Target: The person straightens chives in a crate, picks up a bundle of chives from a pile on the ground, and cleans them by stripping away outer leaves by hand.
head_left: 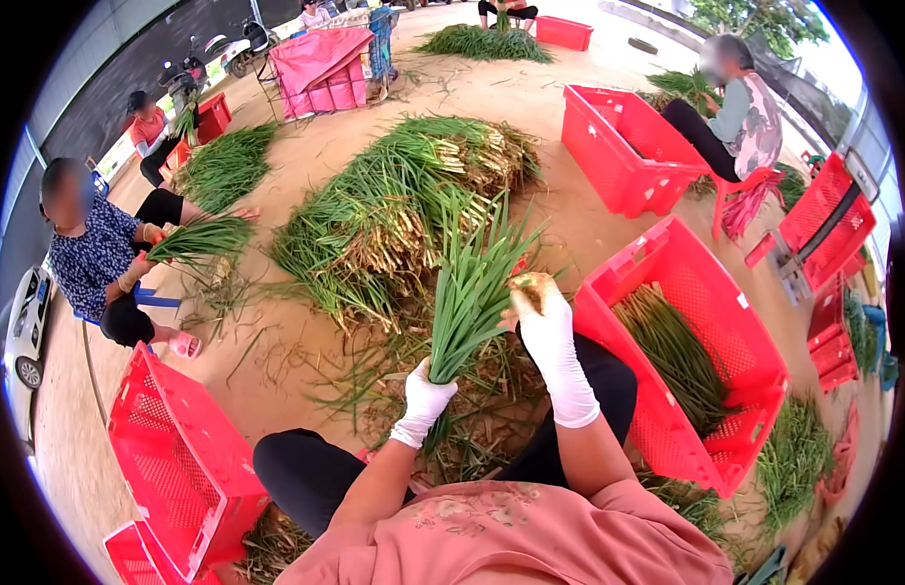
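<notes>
My left hand (429, 398), in a white glove, is closed around a bunch of green chives (469, 310), whose long flat leaves fan upward. My right hand (548, 327), also gloved and brown-stained at the fingers, is raised just right of the bunch. Its fingers are curled; whatever they hold is hidden. Beyond both hands lies a large heap of chives (365, 234) with pale stem ends. Loose leaves and trimmings (491, 414) cover the ground between my knees.
To my right a red crate (608, 292) contains chives (672, 356). Another red crate (184, 468) stands at my left, and one more (623, 146) beyond the heap. Seated people handle chives at left (92, 244) and right (740, 117). A pink-covered cart (321, 73) is farther back.
</notes>
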{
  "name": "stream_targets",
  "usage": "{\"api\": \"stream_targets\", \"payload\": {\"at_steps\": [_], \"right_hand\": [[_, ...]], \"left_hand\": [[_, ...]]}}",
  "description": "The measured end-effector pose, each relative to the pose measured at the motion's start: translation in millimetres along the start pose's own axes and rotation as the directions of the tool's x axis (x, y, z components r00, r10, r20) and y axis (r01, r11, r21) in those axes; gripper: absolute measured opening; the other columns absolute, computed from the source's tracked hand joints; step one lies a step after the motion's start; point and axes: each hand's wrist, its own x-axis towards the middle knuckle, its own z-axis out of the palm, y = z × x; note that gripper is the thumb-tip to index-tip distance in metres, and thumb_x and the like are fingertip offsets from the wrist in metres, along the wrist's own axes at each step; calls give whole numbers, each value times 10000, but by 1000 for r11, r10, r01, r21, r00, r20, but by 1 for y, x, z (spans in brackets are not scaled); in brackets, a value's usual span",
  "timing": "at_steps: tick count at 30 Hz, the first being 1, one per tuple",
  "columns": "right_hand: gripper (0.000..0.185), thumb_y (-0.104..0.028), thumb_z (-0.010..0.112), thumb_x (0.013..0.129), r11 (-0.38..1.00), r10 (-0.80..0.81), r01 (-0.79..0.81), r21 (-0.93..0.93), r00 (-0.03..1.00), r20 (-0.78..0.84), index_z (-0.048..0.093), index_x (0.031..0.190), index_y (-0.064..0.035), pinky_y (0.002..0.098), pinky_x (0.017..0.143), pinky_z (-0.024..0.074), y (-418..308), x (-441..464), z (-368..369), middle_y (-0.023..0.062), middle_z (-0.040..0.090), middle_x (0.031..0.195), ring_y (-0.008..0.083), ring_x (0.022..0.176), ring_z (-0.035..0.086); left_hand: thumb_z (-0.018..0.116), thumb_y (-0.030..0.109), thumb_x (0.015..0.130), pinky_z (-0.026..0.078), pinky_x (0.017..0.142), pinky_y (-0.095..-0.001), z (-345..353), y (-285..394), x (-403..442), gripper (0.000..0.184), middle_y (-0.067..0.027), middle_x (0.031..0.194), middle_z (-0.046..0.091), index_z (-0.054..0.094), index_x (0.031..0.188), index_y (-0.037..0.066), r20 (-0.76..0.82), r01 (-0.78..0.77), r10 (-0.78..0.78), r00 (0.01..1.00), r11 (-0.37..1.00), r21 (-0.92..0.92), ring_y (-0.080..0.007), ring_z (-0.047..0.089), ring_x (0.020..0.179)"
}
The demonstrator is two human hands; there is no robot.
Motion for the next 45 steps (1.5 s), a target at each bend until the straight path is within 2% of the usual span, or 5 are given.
{"api": "stream_targets", "payload": {"at_steps": [10, 19, 22, 32, 45], "right_hand": [[298, -164, 640, 787, 947, 30, -25, -320, 1000, 10, 572, 994, 38, 253, 641, 471, 35, -4, 3, 121, 639, 839, 158, 717, 603], [161, -88, 599, 812, 979, 162, -160, 126, 987, -3, 585, 931, 20, 274, 501, 462, 46, -1, 4, 78, 614, 805, 132, 604, 570], [78, -50, 583, 791, 587, -481, 452, -672, 862, 160, 574, 856, -10, 308, 563, 472, 45, 1, -11, 117, 609, 807, 227, 628, 593], [131, -102, 589, 840, 978, -165, 206, 15, 824, -542, 609, 941, -22, 198, 606, 419, -41, 28, -96, -15, 581, 752, 63, 670, 505], [99, -45, 512, 837, 892, 109, -156, 425, 985, 132, 586, 871, 11, 279, 646, 459, 37, 18, -56, 62, 600, 802, 172, 690, 567]], "left_hand": [[610, -66, 615, 450, 701, -208, 5, -5, -1, 449, -4, 887, 608, 548, 1057, -11, 43, 36, -35, 998, 999, -23, -69, 552, 759], [632, -74, 605, 460, 658, -222, 3, -1, -2, 373, 12, 804, 606, 574, 964, 9, 87, 58, -51, 995, 995, -78, -68, 549, 685], [634, -79, 599, 463, 643, -228, 0, -1, -1, 337, 13, 781, 607, 585, 920, 12, 97, 81, -73, 993, 993, -86, -74, 555, 668], [666, -66, 583, 479, 580, -256, -4, -8, -1, 255, -15, 740, 627, 612, 819, 14, 108, 68, -63, 992, 997, -45, -98, 577, 622], [622, -72, 612, 452, 696, -218, 2, -7, -5, 378, 19, 848, 617, 589, 980, 3, 236, 81, -87, 968, 996, 35, -63, 553, 735]]}}
